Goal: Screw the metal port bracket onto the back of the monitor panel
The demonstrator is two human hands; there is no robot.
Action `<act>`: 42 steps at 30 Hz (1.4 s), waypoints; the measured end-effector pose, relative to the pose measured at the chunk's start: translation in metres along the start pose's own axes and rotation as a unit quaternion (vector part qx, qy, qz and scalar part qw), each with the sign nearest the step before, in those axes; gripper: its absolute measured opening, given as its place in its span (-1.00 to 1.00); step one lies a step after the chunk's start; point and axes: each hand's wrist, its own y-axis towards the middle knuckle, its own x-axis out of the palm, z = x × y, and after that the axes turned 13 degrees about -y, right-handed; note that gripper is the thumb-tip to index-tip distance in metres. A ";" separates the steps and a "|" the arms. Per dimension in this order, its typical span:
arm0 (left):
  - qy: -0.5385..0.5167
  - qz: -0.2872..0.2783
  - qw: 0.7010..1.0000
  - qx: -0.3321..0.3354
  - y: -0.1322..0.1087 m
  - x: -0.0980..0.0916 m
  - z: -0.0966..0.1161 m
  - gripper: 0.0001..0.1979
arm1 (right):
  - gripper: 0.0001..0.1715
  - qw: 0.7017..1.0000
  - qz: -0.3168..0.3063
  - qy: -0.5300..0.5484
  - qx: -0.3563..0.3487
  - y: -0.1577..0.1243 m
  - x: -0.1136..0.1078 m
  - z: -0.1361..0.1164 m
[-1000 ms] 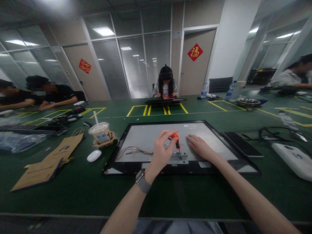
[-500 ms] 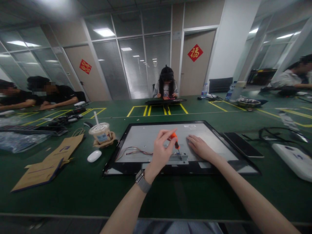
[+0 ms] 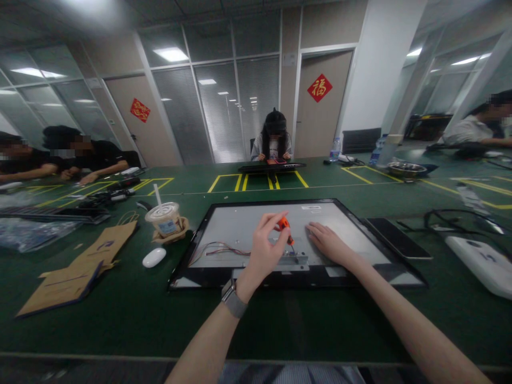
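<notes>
The left hand pinches the orange screwdriver. Its handle has tipped slightly left since a second ago, with the tip unmoved at the bracket near the front edge of the panel. The right hand remains spread flat on the panel, so turning appears ongoing.

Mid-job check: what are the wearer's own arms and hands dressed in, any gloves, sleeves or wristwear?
No gloves: the left hand and right hand are bare. The left forearm and right forearm are uncovered, with no sleeve in view. The only item worn is a wristwatch with a grey band and dark case on the left wrist. No rings or markings show.
</notes>
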 end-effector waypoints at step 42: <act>0.003 0.002 1.000 0.014 0.000 -0.002 0.002 -0.71 | -0.46 1.000 0.000 0.008 0.001 -0.001 -0.007 -0.003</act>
